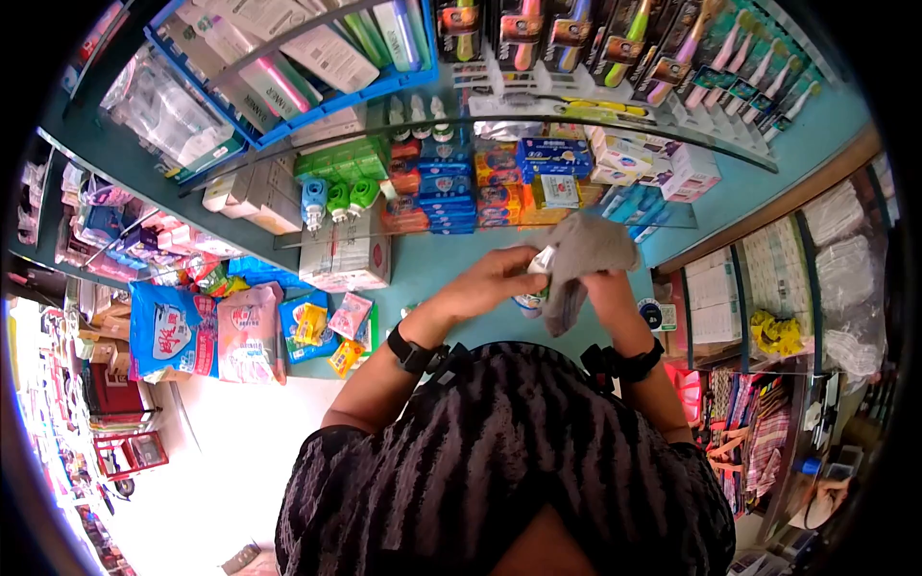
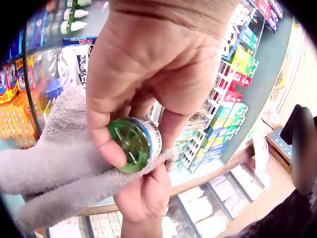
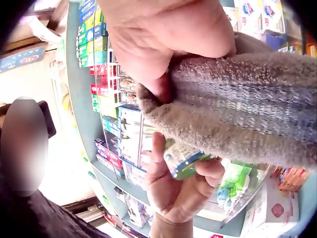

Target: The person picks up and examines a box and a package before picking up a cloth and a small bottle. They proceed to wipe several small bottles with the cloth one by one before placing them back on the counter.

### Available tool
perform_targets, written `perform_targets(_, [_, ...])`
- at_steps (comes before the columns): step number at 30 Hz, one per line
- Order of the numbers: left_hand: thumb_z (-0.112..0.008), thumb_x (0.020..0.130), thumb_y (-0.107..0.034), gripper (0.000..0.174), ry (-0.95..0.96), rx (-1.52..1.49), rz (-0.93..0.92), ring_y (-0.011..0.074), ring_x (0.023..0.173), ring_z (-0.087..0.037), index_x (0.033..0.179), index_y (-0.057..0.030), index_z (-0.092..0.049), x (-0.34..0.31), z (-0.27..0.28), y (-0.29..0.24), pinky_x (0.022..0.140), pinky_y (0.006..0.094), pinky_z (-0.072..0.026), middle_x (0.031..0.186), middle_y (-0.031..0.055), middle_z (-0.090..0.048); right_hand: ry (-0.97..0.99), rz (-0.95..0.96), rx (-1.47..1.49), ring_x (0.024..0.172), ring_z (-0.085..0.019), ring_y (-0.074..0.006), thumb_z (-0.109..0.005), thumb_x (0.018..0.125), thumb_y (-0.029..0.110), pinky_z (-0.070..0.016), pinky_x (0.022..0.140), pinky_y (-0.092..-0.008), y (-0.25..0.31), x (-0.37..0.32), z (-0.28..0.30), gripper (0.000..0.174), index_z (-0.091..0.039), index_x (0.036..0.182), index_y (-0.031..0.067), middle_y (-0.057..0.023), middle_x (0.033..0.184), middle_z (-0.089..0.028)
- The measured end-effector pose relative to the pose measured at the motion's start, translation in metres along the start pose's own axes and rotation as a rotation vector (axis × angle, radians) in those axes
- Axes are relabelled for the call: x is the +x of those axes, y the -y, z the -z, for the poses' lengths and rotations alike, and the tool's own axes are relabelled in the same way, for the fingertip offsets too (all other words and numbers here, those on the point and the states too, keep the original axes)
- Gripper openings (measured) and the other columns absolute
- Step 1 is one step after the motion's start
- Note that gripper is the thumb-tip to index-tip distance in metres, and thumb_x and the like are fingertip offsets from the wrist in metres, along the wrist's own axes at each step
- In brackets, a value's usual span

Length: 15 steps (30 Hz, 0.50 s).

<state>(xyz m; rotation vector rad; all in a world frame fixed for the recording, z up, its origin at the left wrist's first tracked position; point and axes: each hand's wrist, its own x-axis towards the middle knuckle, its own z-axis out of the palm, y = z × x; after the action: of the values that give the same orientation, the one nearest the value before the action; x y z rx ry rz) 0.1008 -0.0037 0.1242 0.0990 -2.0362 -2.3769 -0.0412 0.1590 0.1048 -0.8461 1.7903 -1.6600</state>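
Note:
My left hand [image 1: 501,276] pinches a small round can [image 2: 132,144] with a green slotted lid and a printed label between thumb and fingers, at chest height in front of the shelves. My right hand [image 1: 605,288] grips a grey towel cloth [image 3: 237,106] bunched in its fingers. The cloth [image 1: 582,252] drapes over the right hand and lies against the can's side. In the left wrist view the cloth [image 2: 52,163] passes under the can, with the right hand [image 2: 143,198] just below it. The right wrist view shows the can [image 3: 182,159] held beneath the cloth.
A blue-green shop shelf unit [image 1: 423,269] stands ahead, with a glass shelf [image 1: 595,125] of small boxes and toothbrush packs [image 1: 615,38] above. Detergent bags [image 1: 173,331] hang at the left. A glass counter [image 1: 768,278] with folded goods stands at the right.

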Motion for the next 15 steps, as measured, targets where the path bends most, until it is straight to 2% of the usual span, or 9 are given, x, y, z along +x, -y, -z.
perform_targets(2, [-0.057,0.089,-0.013,0.033,-0.038,-0.051,-0.035,0.0081,0.093,-0.052,0.120,-0.0038,-0.049,-0.002,0.011,0.013,0.082,0.0256,-0.0426,0.100,0.0003,-0.058,-0.049,-0.005,0.079,0.101,-0.055,-0.0196,-0.059,0.082,0.007,-0.0425,0.087,-0.0346,-0.018,0.007,0.008,0.031,-0.056,0.112,0.0009,-0.0098,0.113,-0.057])
perform_targets(4, [-0.059,0.087,-0.012,0.027,-0.180,-0.077,-0.080,0.0101,0.092,-0.054,0.113,-0.0041,-0.052,-0.009,0.029,0.028,0.082,0.0264,-0.0434,0.100,0.0015,-0.058,-0.058,0.179,-0.049,0.105,-0.053,-0.0206,-0.054,0.086,0.006,-0.0423,0.089,-0.0335,-0.033,0.007,0.025,0.031,-0.053,0.116,-0.0011,-0.0096,0.117,-0.054])
perform_targets(6, [-0.061,0.085,-0.011,0.027,-0.298,-0.040,-0.056,0.0114,0.090,-0.056,0.110,-0.0038,-0.052,-0.018,0.059,0.059,0.081,0.0265,-0.0438,0.099,0.0022,-0.059,-0.082,0.228,-0.006,0.107,-0.052,-0.0208,-0.052,0.087,0.005,-0.0417,0.090,-0.0331,-0.042,0.003,0.035,0.030,-0.053,0.117,-0.0013,-0.0102,0.118,-0.054])
perform_targets(9, [-0.064,0.081,-0.009,0.029,-0.518,0.155,0.076,0.0126,0.086,-0.058,0.108,-0.0038,-0.053,-0.039,0.090,0.112,0.078,0.0271,-0.0453,0.096,0.0031,-0.060,-0.148,0.129,0.063,0.106,-0.053,-0.0200,-0.053,0.087,0.006,-0.0408,0.090,-0.0329,-0.050,-0.010,0.045,0.027,-0.056,0.113,0.0002,-0.0116,0.114,-0.057])
perform_targets(10, [-0.065,0.080,-0.008,0.030,-0.598,0.243,0.136,0.0129,0.086,-0.058,0.107,-0.0039,-0.053,-0.043,0.098,0.131,0.077,0.0274,-0.0460,0.095,0.0034,-0.060,-0.162,0.136,-0.073,0.106,-0.052,-0.0197,-0.052,0.088,0.007,-0.0408,0.090,-0.0323,-0.055,-0.014,0.048,0.026,-0.057,0.112,0.0002,-0.0115,0.113,-0.056])
perform_targets(12, [-0.069,0.075,-0.012,0.035,-0.656,0.350,0.207,0.0202,0.086,-0.060,0.106,-0.0034,-0.054,-0.048,0.113,0.182,0.076,0.0317,-0.0472,0.091,0.0085,-0.063,-0.099,0.369,-1.149,0.107,-0.052,-0.0194,-0.049,0.091,0.008,-0.0404,0.089,-0.0310,-0.039,-0.029,0.055,0.023,-0.059,0.109,-0.0002,-0.0119,0.114,-0.056])
perform_targets(13, [-0.071,0.072,-0.014,0.038,-0.683,0.404,0.242,0.0239,0.086,-0.062,0.105,-0.0032,-0.055,-0.050,0.119,0.211,0.075,0.0338,-0.0478,0.089,0.0111,-0.064,-0.103,0.280,-0.996,0.107,-0.052,-0.0211,-0.048,0.090,0.008,-0.0402,0.090,-0.0315,-0.040,-0.032,0.056,0.023,-0.058,0.109,-0.0007,-0.0128,0.115,-0.056])
perform_targets(14, [-0.071,0.069,-0.016,0.037,-0.693,0.367,0.162,0.0308,0.086,-0.062,0.103,-0.0059,-0.057,-0.051,0.123,0.241,0.075,0.0366,-0.0480,0.089,0.0139,-0.065,-0.108,0.192,-0.841,0.108,-0.052,-0.0228,-0.048,0.090,0.007,-0.0400,0.090,-0.0320,-0.042,-0.035,0.057,0.023,-0.058,0.109,-0.0011,-0.0138,0.115,-0.056])
perform_targets(15, [-0.071,0.069,-0.016,0.037,-0.681,0.459,0.197,0.0319,0.087,-0.061,0.103,-0.0065,-0.057,-0.052,0.122,0.246,0.076,0.0369,-0.0479,0.090,0.0139,-0.064,-0.116,0.103,-0.686,0.108,-0.051,-0.0245,-0.048,0.089,0.006,-0.0398,0.090,-0.0325,-0.045,-0.037,0.058,0.024,-0.058,0.110,-0.0016,-0.0147,0.116,-0.056])
